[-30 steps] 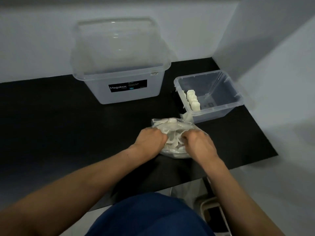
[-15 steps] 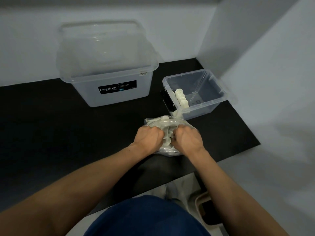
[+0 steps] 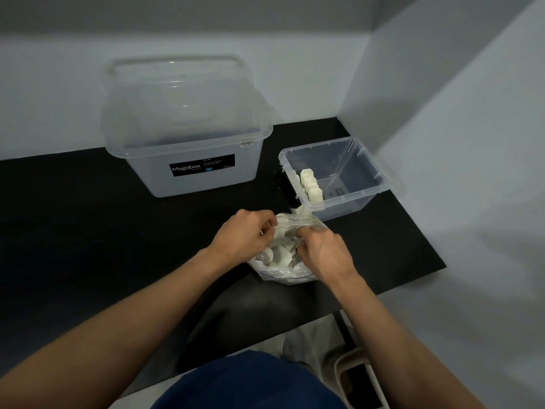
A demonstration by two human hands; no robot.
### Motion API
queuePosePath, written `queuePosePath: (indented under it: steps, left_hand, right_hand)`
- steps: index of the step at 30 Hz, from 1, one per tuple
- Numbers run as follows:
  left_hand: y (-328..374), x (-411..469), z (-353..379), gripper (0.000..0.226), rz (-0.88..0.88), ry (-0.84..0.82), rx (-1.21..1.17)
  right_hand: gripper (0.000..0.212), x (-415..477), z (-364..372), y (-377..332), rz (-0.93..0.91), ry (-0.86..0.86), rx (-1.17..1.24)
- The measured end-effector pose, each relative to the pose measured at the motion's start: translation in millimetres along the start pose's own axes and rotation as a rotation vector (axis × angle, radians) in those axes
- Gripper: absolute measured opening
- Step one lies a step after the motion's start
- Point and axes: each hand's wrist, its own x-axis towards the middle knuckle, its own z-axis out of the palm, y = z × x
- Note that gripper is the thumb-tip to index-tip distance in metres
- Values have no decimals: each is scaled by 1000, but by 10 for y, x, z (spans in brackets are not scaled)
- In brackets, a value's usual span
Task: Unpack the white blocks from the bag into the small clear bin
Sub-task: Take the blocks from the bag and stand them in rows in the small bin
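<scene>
A clear plastic bag (image 3: 283,271) lies on the black table in front of me, with several white blocks (image 3: 280,256) showing through its open mouth. My left hand (image 3: 243,236) pinches the bag's left rim. My right hand (image 3: 323,252) grips the right rim, its fingertips hidden in the plastic. Just beyond the bag stands the small clear bin (image 3: 371,160), with a row of white blocks (image 3: 309,184) along its left wall.
A large clear Megabox tub (image 3: 188,137) stands at the back left. White walls close in behind and on the right. The black table (image 3: 88,231) ends near my body; a stool frame (image 3: 356,376) shows below its edge.
Both hands have pulled the bag's rim apart and slightly up, so its mouth is wider and the blocks inside show. My head view has shifted.
</scene>
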Motion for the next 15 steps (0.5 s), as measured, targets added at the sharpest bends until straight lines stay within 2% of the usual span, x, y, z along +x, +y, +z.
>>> queuePosePath:
  steps: [8,12,15]
  left_hand:
    - [-4,57,-138,12,-32,-46,-52]
    - [13,75,-191,14,-36,26,-122]
    - [47,86,-266,15,29,-52,-114]
  right_hand:
    - [23,28,65,-20,-28,-39,-91]
    - [21,8,5,-13,-73,34,-58]
    - [20,-41,-163,26,-139,9,-41]
